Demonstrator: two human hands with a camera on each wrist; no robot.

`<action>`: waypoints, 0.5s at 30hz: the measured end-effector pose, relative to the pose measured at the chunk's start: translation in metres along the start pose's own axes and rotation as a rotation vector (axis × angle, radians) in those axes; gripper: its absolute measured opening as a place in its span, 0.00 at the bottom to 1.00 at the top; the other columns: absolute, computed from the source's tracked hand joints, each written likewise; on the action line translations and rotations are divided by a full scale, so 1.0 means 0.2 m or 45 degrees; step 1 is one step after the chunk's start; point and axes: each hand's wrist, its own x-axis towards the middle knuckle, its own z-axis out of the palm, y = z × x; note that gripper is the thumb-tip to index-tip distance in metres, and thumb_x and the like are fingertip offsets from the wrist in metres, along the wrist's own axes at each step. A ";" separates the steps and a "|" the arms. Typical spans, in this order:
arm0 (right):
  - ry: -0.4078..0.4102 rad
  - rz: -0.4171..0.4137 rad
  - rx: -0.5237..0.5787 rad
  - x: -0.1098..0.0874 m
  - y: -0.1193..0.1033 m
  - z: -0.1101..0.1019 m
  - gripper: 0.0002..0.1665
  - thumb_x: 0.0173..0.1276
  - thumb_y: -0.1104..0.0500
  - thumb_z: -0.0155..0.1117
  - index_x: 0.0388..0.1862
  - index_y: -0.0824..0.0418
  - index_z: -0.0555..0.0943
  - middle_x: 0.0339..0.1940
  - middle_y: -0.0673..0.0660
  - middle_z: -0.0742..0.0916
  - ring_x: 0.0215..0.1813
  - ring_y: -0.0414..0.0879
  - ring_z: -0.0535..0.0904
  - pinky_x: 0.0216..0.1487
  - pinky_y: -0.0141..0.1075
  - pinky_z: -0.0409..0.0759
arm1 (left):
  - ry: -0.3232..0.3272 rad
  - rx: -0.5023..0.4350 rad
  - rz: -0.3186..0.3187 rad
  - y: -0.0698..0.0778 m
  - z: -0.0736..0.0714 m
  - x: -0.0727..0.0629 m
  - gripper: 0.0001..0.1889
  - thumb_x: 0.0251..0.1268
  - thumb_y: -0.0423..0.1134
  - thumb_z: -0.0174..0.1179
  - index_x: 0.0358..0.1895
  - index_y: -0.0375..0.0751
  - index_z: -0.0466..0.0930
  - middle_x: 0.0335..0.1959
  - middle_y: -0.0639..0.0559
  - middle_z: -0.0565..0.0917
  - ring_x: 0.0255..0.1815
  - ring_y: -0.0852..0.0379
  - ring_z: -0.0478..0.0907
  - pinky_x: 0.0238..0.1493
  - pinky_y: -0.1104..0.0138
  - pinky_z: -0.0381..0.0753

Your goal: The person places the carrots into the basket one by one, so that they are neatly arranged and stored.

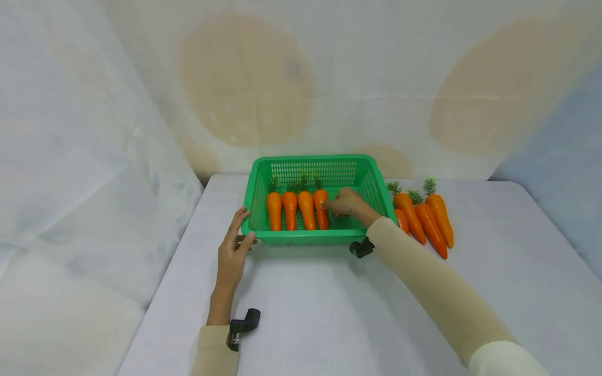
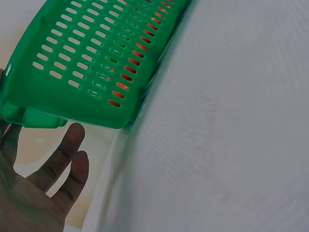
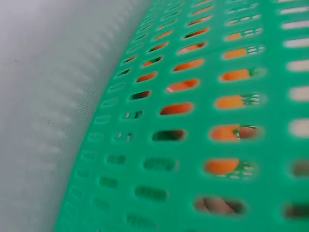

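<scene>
Several orange carrots with green tops lie side by side in a green slotted basket (image 1: 301,234). My right hand (image 1: 347,202) reaches over the basket's front right corner, fingers curled and fingertips on the rightmost carrot (image 1: 322,215) of that row. In the right wrist view the basket wall (image 3: 193,150) hides most of this hand; bits of carrot (image 3: 222,166) and skin show through the slots. My left hand (image 1: 231,256) holds the basket's front left corner, thumb at the front and fingers along the left rim. Two of its fingers (image 2: 60,162) stretch out below the rim in the left wrist view.
More carrots (image 1: 430,224) lie on the white-covered table (image 1: 305,308) just right of the basket, one partly hidden by my right sleeve (image 1: 423,282). A pale patterned cloth (image 1: 338,78) hangs close behind the basket.
</scene>
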 end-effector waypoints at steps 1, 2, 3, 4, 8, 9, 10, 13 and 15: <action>-0.003 -0.010 0.007 -0.02 0.00 -0.01 0.25 0.73 0.49 0.64 0.40 0.75 0.85 0.36 0.66 0.89 0.42 0.58 0.86 0.49 0.49 0.82 | 0.001 0.003 0.003 0.00 0.00 0.00 0.25 0.77 0.34 0.53 0.75 0.39 0.65 0.78 0.48 0.60 0.41 0.35 0.81 0.41 0.52 0.82; -0.002 -0.029 0.014 -0.03 0.00 -0.03 0.26 0.73 0.49 0.64 0.44 0.75 0.85 0.39 0.67 0.89 0.44 0.59 0.85 0.50 0.49 0.82 | 0.002 0.000 0.004 0.00 0.00 0.00 0.25 0.77 0.34 0.53 0.75 0.38 0.65 0.78 0.48 0.60 0.41 0.33 0.81 0.41 0.51 0.82; 0.000 -0.046 0.016 -0.04 0.00 -0.05 0.26 0.73 0.49 0.63 0.47 0.75 0.84 0.41 0.67 0.88 0.46 0.59 0.85 0.51 0.49 0.81 | 0.005 -0.002 0.003 0.00 0.00 0.00 0.25 0.77 0.33 0.53 0.74 0.38 0.65 0.78 0.48 0.60 0.41 0.32 0.81 0.41 0.51 0.82; 0.004 -0.062 0.023 -0.06 0.00 -0.06 0.27 0.73 0.49 0.63 0.52 0.74 0.83 0.45 0.68 0.88 0.49 0.60 0.84 0.53 0.50 0.81 | 0.008 -0.003 0.001 0.00 0.00 0.00 0.25 0.77 0.32 0.53 0.74 0.38 0.65 0.78 0.48 0.60 0.41 0.32 0.81 0.41 0.52 0.82; 0.046 -0.106 0.061 -0.14 0.02 -0.14 0.31 0.73 0.46 0.64 0.61 0.69 0.78 0.52 0.66 0.86 0.55 0.59 0.82 0.58 0.52 0.78 | 0.012 -0.001 -0.008 0.00 0.01 0.00 0.26 0.76 0.31 0.53 0.75 0.38 0.65 0.78 0.48 0.60 0.41 0.33 0.80 0.40 0.54 0.82; 0.058 -0.116 0.061 -0.16 0.03 -0.16 0.30 0.73 0.45 0.63 0.62 0.67 0.78 0.53 0.65 0.86 0.55 0.58 0.82 0.58 0.52 0.78 | 0.011 -0.001 -0.010 0.00 0.01 0.00 0.26 0.76 0.31 0.52 0.75 0.38 0.65 0.78 0.48 0.61 0.41 0.33 0.80 0.40 0.55 0.82; 0.072 -0.130 0.065 -0.19 0.04 -0.18 0.30 0.73 0.45 0.63 0.63 0.67 0.78 0.54 0.64 0.85 0.55 0.57 0.82 0.58 0.52 0.78 | 0.007 -0.003 -0.011 0.00 0.01 0.00 0.26 0.76 0.31 0.52 0.75 0.38 0.65 0.78 0.48 0.60 0.41 0.33 0.81 0.40 0.54 0.82; 0.123 -0.186 0.054 -0.26 0.06 -0.25 0.28 0.74 0.46 0.63 0.62 0.64 0.78 0.54 0.62 0.85 0.53 0.55 0.83 0.55 0.50 0.79 | -0.001 0.002 -0.014 -0.01 0.01 -0.01 0.26 0.77 0.32 0.52 0.75 0.39 0.65 0.78 0.48 0.60 0.41 0.34 0.81 0.40 0.56 0.82; 0.162 -0.227 0.042 -0.30 0.08 -0.29 0.26 0.74 0.46 0.62 0.62 0.63 0.79 0.53 0.61 0.86 0.52 0.55 0.83 0.54 0.49 0.80 | -0.003 0.004 -0.011 -0.01 0.00 -0.01 0.26 0.77 0.33 0.52 0.75 0.39 0.64 0.78 0.48 0.60 0.41 0.34 0.81 0.40 0.57 0.82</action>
